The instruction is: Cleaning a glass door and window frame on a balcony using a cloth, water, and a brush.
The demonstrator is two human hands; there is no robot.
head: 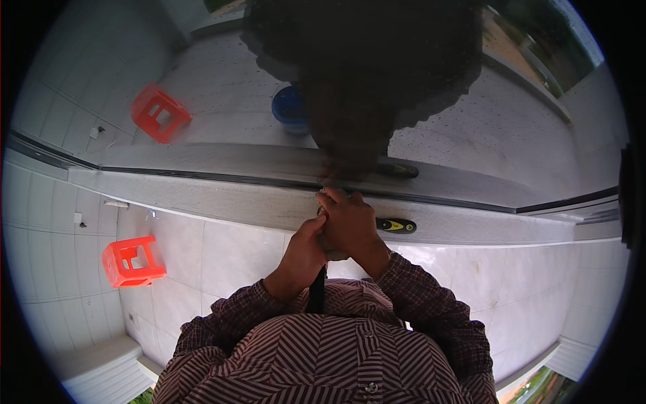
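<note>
My left hand [301, 254] and my right hand [349, 220] meet at the ledge [242, 208] below a dark glass pane. Between them is a small object, mostly hidden by my fingers; what it is cannot be told. My right fingertips reach to the pane's lower frame. A dark strap or handle [317, 290] runs from my left hand down towards my striped shirt. Just right of my right hand, a tool with a black and yellow handle [397, 225] lies on the ledge, its other end hidden behind the hand.
A red plastic stool [112, 263] stands on the tiled floor at the left, near the tiled wall. The large glass pane [212, 111] mirrors the stool, the tool handle, a blue bucket and my dark outline. A pale piece [116, 203] is near the ledge's left end.
</note>
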